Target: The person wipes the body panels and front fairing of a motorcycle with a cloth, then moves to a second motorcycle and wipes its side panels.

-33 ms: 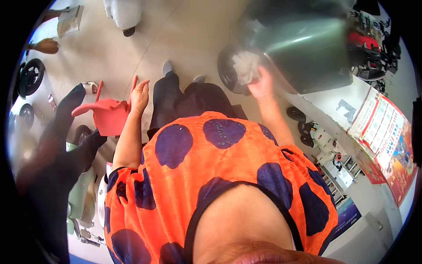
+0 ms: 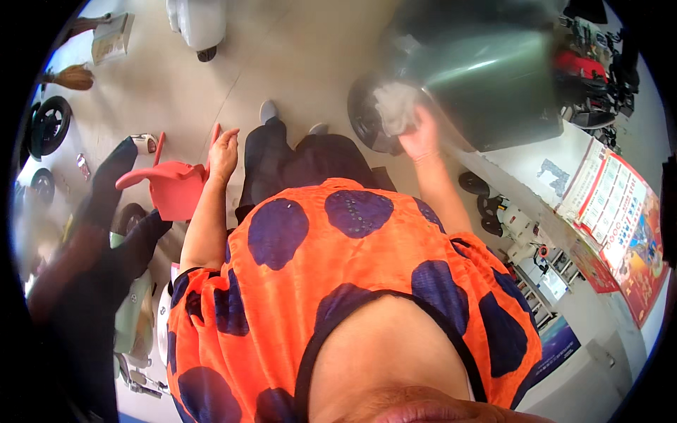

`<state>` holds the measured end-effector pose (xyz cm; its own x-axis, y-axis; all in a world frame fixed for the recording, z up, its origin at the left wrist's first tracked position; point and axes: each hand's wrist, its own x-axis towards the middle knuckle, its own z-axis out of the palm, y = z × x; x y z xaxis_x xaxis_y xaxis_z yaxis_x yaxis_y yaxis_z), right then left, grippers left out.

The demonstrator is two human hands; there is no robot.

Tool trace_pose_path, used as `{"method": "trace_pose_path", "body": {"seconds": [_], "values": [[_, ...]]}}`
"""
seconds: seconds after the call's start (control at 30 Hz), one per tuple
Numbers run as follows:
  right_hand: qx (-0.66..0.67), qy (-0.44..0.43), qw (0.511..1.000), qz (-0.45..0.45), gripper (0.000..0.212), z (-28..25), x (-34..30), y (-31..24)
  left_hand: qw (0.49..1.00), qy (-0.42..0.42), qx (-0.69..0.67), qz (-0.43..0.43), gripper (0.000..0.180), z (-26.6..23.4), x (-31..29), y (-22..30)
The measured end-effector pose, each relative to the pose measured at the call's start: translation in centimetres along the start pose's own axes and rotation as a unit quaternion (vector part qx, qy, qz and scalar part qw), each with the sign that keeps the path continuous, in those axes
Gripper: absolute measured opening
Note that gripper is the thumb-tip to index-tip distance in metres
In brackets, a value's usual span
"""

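A crumpled whitish cloth (image 2: pixel 395 107), slightly blurred, is in my right hand (image 2: pixel 421 137), with the fingers closed round it. The cloth is at the near left corner of a glossy dark green panel (image 2: pixel 493 92), beside a dark wheel (image 2: pixel 361 116). Whether it touches the panel I cannot tell. My left hand (image 2: pixel 224 153) holds nothing; its fingers are loosely bent and apart from the thumb. It hangs next to a red plastic chair (image 2: pixel 180 190), close to one of the chair's legs.
At the left stands a person in dark trousers (image 2: pixel 92 261), near a pale green scooter (image 2: pixel 130 317). A white scooter (image 2: pixel 199 25) is at the far edge and a broom (image 2: pixel 72 76) at far left. On my right are a white ledge (image 2: pixel 518 158) and a printed sheet (image 2: pixel 613 204).
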<state>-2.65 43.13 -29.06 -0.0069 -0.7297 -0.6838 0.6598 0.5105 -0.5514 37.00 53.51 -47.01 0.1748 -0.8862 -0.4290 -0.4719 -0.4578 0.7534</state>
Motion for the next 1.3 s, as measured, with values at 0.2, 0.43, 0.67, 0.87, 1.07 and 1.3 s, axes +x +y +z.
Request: {"method": "trace_pose_path", "body": {"seconds": [0.2,0.43,0.67,0.87,1.07,1.3], "values": [[-0.029,-0.013,0.996,-0.083,0.035,2.6,-0.9,-4.7,0.990,-0.082,0.113,-0.027,0.024,-3.4,2.8,8.0],[-0.026,-0.026,0.995,-0.092,0.031,2.6,1.4,-9.8,0.984,-0.083,0.150,0.037,0.022,-2.7,6.2,12.8],[-0.035,-0.030,0.994,-0.099,0.030,4.0,4.4,-15.3,0.983,-0.075,0.132,0.104,0.025,-1.4,10.6,22.7],[-0.048,-0.005,0.992,-0.113,0.029,5.0,6.6,-17.6,0.968,-0.092,0.112,0.204,0.023,-1.1,14.9,29.8],[0.002,0.021,0.991,-0.131,0.028,3.2,9.7,-20.2,0.938,-0.094,0.131,0.305,0.022,-2.5,20.9,37.9],[0.069,0.099,0.975,-0.186,0.029,2.4,10.2,-22.4,0.910,-0.111,0.140,0.374,0.023,-3.7,29.2,45.9]]}}
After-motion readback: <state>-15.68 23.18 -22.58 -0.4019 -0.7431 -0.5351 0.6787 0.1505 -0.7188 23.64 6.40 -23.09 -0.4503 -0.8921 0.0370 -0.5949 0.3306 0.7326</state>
